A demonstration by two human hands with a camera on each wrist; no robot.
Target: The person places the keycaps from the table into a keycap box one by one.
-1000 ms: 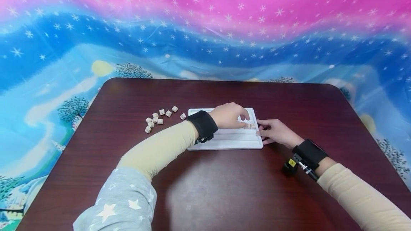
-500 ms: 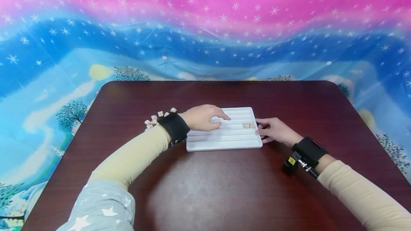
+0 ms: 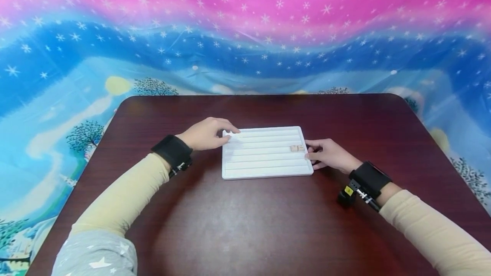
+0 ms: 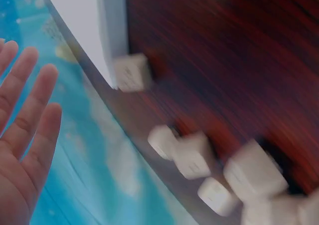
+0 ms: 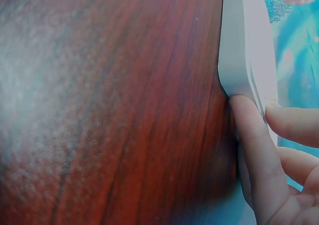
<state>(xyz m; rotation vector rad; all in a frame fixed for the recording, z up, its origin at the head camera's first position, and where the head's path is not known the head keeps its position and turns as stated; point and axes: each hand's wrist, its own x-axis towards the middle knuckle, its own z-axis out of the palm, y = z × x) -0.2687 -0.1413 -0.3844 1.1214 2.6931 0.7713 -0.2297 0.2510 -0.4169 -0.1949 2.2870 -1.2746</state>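
A white ridged tray [image 3: 264,159] lies on the table, two small beige cubes [image 3: 297,148] side by side in one of its rows near the right end. My left hand [image 3: 205,134] hovers at the tray's far left corner, fingers extended and holding nothing. Several loose cubes [image 4: 194,155], pale with faint marks, show in the left wrist view; in the head view this hand and wrist hide them. One cube [image 4: 132,73] sits right by the tray's end. With thumb and fingers, my right hand [image 3: 331,154] grips the tray's right edge, a fingertip [image 5: 244,108] against its corner.
The dark red-brown wooden table [image 3: 245,220] extends around the tray on every side. Behind its far edge hangs a pink and blue patterned cloth [image 3: 245,33]. Black wrist straps [image 3: 171,152] with small devices sit on both wrists.
My left hand has moved left from over the two cubes in the tray, uncovering them, to the tray's far left corner, covering the loose cubes. The right hand has stayed at the tray's edge.
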